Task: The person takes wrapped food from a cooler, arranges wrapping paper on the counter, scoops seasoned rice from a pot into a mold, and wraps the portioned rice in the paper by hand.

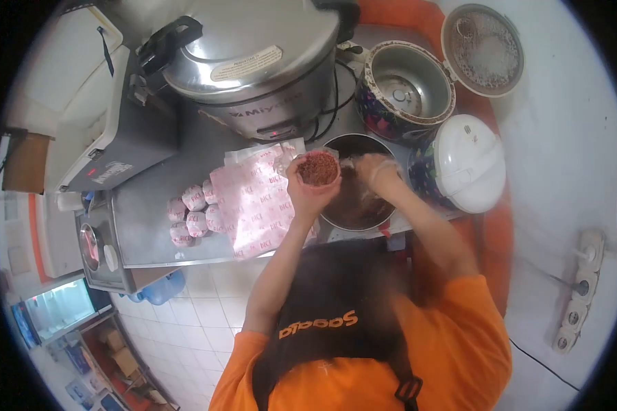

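My left hand (314, 194) is wrapped round a small pink cup (319, 185) full of reddish-brown, grainy food (318, 168), held upright by the near-left rim of a metal pot (328, 218). Over the right part of that pot is my right hand (379, 172), its fingers curled and pointing left toward the cup. Something pale and shiny shows at those fingertips, too small to name. Brown food coats the pot's inside. Left of the cup lies a stack of pink-printed wrapping paper (253, 202), and beyond it sit several round wrapped packets (197, 222).
A large Miyako rice cooker (260, 103) stands behind the paper. An open patterned pot (406, 89) and a white-lidded container (469, 164) flank the metal pot. At left are a grey cooler box (137, 130) and the metal counter's edge (185, 263).
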Motion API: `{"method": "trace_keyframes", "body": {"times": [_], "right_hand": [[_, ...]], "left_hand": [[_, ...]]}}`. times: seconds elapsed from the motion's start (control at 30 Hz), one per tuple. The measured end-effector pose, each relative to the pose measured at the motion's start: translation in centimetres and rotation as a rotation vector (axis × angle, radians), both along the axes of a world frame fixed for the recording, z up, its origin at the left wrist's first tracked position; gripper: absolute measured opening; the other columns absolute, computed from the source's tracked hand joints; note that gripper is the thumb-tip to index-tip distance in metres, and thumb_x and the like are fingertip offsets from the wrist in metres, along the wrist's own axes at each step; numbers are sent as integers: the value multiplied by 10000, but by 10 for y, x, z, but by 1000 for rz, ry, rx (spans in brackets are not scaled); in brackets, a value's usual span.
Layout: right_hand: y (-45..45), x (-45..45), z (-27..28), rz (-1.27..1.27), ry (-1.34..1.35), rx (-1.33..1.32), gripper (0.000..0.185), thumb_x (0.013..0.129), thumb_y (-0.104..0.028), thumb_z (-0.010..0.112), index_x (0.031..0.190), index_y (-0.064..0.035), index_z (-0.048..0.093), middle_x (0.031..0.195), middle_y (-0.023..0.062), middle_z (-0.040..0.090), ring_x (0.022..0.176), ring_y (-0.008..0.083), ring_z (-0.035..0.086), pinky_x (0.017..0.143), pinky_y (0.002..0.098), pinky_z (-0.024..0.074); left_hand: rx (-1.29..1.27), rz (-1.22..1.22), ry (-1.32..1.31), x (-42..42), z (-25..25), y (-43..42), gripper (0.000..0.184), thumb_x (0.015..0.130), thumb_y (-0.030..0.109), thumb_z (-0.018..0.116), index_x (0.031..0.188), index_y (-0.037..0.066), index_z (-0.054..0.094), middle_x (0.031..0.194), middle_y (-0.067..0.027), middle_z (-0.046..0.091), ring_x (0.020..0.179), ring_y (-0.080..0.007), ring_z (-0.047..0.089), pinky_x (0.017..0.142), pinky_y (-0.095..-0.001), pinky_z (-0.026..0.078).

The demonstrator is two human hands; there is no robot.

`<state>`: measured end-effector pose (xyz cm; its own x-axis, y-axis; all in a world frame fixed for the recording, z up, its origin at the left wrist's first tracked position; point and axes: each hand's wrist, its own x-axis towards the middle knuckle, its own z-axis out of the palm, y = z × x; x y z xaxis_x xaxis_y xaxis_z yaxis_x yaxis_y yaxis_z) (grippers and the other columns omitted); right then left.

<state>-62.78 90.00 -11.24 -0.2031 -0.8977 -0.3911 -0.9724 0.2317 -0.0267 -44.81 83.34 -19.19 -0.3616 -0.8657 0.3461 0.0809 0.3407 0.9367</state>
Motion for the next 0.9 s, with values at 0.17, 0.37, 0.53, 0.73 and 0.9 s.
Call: {"method": "trace_keyframes", "body": {"times": [0.17,0.37,0.53,0.73,0.9], "right_hand": [[19,-15,2,133,120,178,243,914,-152,627,1049,-26,786,1035,203,774,951,376,771,764,515,618],[29,-5,-55,137,-302,303,284,846,-164,648,1000,43,765,1017,295,742,1003,427,736,851,510,587],[30,16,-60,80,-432,59,226,814,-148,626,837,60,710,889,290,717,915,457,714,859,531,565],[24,0,-58,102,-703,16,338,900,-138,593,1158,53,699,1041,272,734,1029,443,705,907,459,553],[49,-8,-31,-160,-872,-168,466,988,-218,585,1387,21,610,1269,271,688,1159,374,681,1006,394,505]], "left_hand": [[-107,-24,1,-2,11,1,906,658,142,969,1368,48,414,1298,-164,555,1228,-275,592,1071,-392,481],[-58,-8,67,-6,7,1,902,666,152,971,1370,51,416,1308,-157,552,1222,-266,594,1079,-386,475],[47,78,190,-10,17,5,844,718,134,937,1375,44,413,1313,-158,554,1235,-261,588,1084,-388,471],[272,58,417,-14,14,-8,791,793,70,877,1427,40,405,1323,-164,557,1213,-258,606,1074,-382,475],[303,-11,263,13,35,-31,969,728,28,880,1528,66,335,1333,-136,546,1241,-244,591,1072,-400,480]]}}
